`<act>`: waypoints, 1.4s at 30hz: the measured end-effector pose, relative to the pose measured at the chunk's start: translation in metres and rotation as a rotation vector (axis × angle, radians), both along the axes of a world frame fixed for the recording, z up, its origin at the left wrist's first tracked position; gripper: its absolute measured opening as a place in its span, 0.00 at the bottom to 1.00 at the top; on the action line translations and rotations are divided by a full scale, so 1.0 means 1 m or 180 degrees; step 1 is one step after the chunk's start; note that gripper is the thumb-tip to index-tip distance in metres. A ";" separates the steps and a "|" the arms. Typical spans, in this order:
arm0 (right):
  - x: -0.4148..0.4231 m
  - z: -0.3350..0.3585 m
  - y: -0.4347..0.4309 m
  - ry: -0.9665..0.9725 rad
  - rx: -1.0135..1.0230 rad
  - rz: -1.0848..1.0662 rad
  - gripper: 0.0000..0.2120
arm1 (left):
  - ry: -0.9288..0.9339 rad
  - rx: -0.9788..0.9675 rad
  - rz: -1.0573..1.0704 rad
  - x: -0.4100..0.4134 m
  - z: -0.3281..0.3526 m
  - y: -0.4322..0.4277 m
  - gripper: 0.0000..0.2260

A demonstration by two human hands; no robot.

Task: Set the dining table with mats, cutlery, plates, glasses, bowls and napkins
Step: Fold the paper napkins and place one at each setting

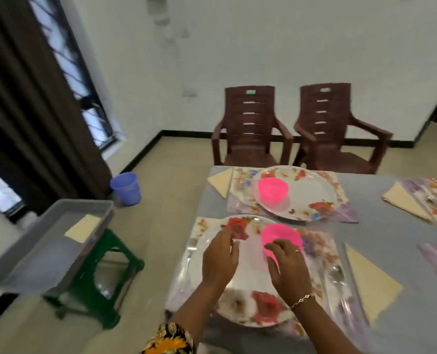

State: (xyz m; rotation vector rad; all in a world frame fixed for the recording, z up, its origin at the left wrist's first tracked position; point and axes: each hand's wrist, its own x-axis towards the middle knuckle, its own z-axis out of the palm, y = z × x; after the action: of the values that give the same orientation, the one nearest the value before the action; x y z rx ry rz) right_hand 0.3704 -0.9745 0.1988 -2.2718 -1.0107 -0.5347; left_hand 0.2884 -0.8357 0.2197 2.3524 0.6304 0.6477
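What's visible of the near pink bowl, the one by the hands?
The near pink bowl is bright pink, round, and looks like glossy plastic. It is on the far-right part of the floral plate in the closest setting. The right hand covers its near side, fingers curled over the rim. Its tilt and contents cannot be told through the motion blur.
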 end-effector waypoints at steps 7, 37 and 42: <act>-0.075 -0.016 0.162 0.0248 -0.0145 0.0896 0.12 | 0.0164 -0.0207 0.0987 -0.106 -0.015 0.144 0.04; -0.176 -0.078 0.740 0.1486 -0.1791 0.1760 0.13 | 0.1354 -0.0956 0.1846 -0.305 -0.083 0.664 0.03; -0.165 -0.098 0.786 0.1905 -0.2490 0.1413 0.13 | 0.1550 -0.1189 0.1584 -0.298 -0.107 0.717 0.08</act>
State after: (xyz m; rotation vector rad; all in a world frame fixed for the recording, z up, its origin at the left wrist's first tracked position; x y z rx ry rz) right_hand 0.2056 -0.1880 0.1006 -2.4412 -1.4814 0.8184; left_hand -0.0097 -0.1185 0.1126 2.0025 1.4459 0.1202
